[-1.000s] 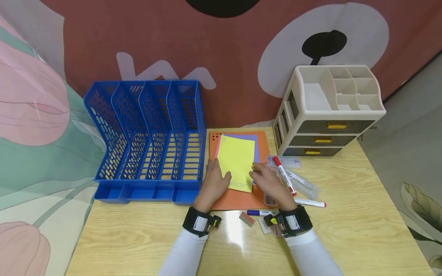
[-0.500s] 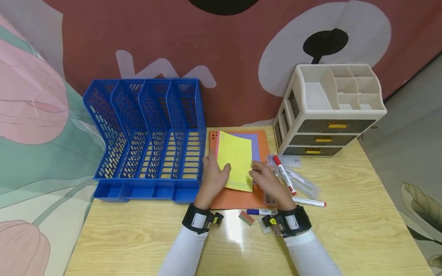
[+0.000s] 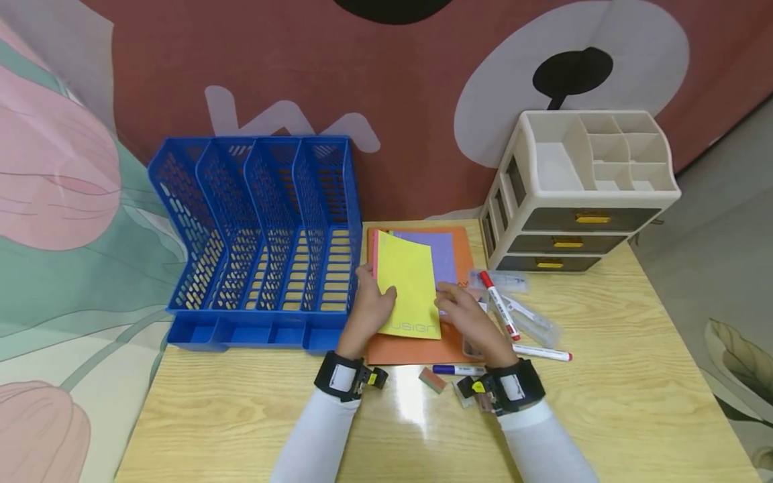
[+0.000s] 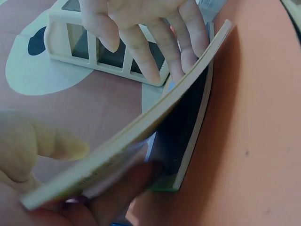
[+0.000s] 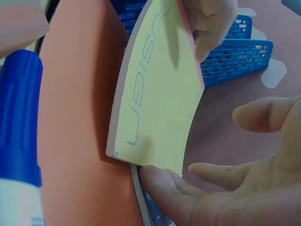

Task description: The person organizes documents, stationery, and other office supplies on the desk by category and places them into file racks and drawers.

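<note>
Hands: left point(image 3: 371, 310) grips yellow notebook point(image 3: 410, 290), right point(image 3: 468, 315) relaxed | long axis toward wall

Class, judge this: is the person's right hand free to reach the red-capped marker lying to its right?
Probably yes: the right hand only touches the yellow notebook, and the red-capped marker lies uncovered beside it.

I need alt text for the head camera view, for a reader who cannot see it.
Two hands lift a yellow notebook off an orange folder: the left hand grips its left edge, the right hand touches its right edge. A blue file rack stands left, a drawer organiser right.
</note>
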`<state>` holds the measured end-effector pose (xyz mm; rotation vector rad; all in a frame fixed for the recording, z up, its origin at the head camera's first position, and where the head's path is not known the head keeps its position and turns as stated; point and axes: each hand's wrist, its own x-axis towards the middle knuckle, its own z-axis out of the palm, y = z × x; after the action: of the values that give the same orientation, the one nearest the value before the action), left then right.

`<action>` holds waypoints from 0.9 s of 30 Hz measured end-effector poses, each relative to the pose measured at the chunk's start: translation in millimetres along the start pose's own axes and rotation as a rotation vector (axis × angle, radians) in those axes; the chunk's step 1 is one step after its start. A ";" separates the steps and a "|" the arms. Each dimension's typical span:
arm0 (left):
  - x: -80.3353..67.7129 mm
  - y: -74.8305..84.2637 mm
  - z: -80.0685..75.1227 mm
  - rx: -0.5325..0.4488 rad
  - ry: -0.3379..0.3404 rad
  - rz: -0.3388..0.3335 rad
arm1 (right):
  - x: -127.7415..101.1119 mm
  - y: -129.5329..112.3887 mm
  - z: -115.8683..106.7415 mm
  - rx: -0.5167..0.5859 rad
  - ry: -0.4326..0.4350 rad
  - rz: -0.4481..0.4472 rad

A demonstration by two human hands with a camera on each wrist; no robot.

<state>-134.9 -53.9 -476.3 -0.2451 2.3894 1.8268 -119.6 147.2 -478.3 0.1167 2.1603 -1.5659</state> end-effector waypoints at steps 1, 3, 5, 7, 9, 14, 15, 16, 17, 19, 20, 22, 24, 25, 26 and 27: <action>0.0 -0.2 0.0 -0.006 0.000 -0.002 | 0.0 0.0 -0.1 0.000 -0.005 -0.006; 0.8 -1.4 -0.2 -0.006 0.011 0.002 | 0.2 -0.1 0.1 0.005 -0.011 -0.015; 0.6 -2.2 -0.9 -0.003 0.025 0.009 | 0.3 0.3 0.2 0.009 -0.011 -0.014; -0.9 -2.3 -1.9 -0.032 0.025 0.018 | 0.5 1.0 0.4 0.012 -0.009 -0.010; -3.9 -1.5 -3.2 -0.074 0.016 0.033 | 1.0 1.6 0.9 0.028 0.000 -0.004; -14.9 1.9 -6.7 -0.150 -0.022 0.081 | 3.8 0.8 2.5 0.056 0.047 0.010; -16.8 2.1 -7.5 -0.156 -0.025 0.093 | 4.5 0.5 2.6 0.052 0.055 0.010; -18.7 2.6 -8.5 -0.165 -0.029 0.102 | 5.0 0.2 2.7 0.050 0.061 0.016; -20.4 3.3 -9.5 -0.173 -0.031 0.110 | 5.7 0.4 2.5 0.042 0.064 0.018; -23.5 5.3 -12.0 -0.189 -0.036 0.128 | 6.6 0.7 2.3 0.035 0.061 0.015; -25.0 6.4 -13.4 -0.199 -0.039 0.139 | 6.6 1.1 2.0 0.034 0.057 0.004; -27.8 9.4 -16.2 -0.207 -0.048 0.161 | 6.2 2.1 1.6 0.043 0.054 -0.023; -30.8 12.2 -19.3 -0.204 -0.063 0.177 | 5.0 2.7 1.3 0.035 0.056 -0.067; -32.6 13.4 -21.0 -0.203 -0.070 0.180 | 4.6 2.9 1.4 0.032 0.060 -0.087; -34.2 14.6 -22.9 -0.201 -0.077 0.182 | 4.0 2.8 1.8 0.029 0.065 -0.103; -36.0 15.9 -24.8 -0.200 -0.084 0.178 | 3.6 2.5 2.2 0.021 0.072 -0.114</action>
<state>-102.9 -71.8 -447.8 0.0275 2.2370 2.1119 -121.2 145.3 -482.5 0.0577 2.2415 -1.6718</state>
